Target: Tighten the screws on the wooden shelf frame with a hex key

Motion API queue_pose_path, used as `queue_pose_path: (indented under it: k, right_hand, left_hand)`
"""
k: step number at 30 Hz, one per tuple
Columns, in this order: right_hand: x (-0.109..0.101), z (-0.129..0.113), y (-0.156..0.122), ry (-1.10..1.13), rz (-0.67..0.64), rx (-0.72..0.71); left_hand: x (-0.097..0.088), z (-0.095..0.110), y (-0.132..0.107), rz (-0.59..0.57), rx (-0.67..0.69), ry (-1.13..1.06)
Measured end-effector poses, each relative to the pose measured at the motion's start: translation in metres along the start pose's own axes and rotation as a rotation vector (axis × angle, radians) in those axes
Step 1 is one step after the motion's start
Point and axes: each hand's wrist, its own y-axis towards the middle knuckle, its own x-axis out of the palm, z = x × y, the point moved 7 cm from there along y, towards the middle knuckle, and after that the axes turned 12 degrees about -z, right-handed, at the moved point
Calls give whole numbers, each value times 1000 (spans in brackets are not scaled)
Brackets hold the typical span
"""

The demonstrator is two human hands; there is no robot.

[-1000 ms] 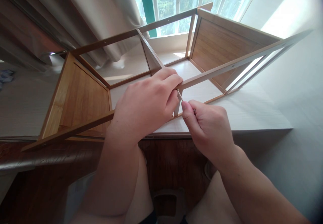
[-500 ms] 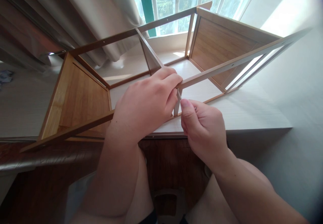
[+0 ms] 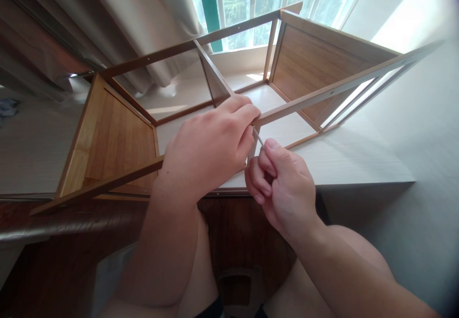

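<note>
A wooden shelf frame (image 3: 297,102) lies on a pale ledge, with a panel at each end and a divider (image 3: 215,76) across its middle. My left hand (image 3: 215,141) is wrapped over the near rail where the divider meets it, hiding that joint. My right hand (image 3: 285,179) pinches a thin metal rod, which looks like a hex key (image 3: 258,137), between thumb and fingers. The rod's far tip reaches the rail beside my left fingertips. Whether it sits in a screw is hidden.
The pale ledge (image 3: 366,160) ends in a front edge just before my knees. Behind the frame are a barred window (image 3: 265,2) and a beige curtain (image 3: 154,16). A wall (image 3: 430,131) stands at the right. Below, a light-coloured stool or step (image 3: 256,279) stands on dark wooden flooring.
My right hand has turned and its fingers have shifted, so more of the metal rod shows. My left hand and the frame have stayed almost where they were.
</note>
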Motion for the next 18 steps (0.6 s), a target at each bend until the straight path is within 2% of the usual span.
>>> queue_pose_path:
  k: [5, 13, 16, 18]
  right_hand:
    - [1, 1, -4, -21, 33, 18]
    - [-5, 3, -8, -152, 94, -46]
    - [-11, -3, -5, -258, 100, -65]
    - [-13, -10, -5, -415, 88, -84]
  left_hand:
    - [0, 0, 0, 10, 2, 3]
    - [0, 0, 0, 0, -5, 5]
    - [0, -1, 0, -2, -8, 4]
    - [-1, 0, 0, 0, -5, 8]
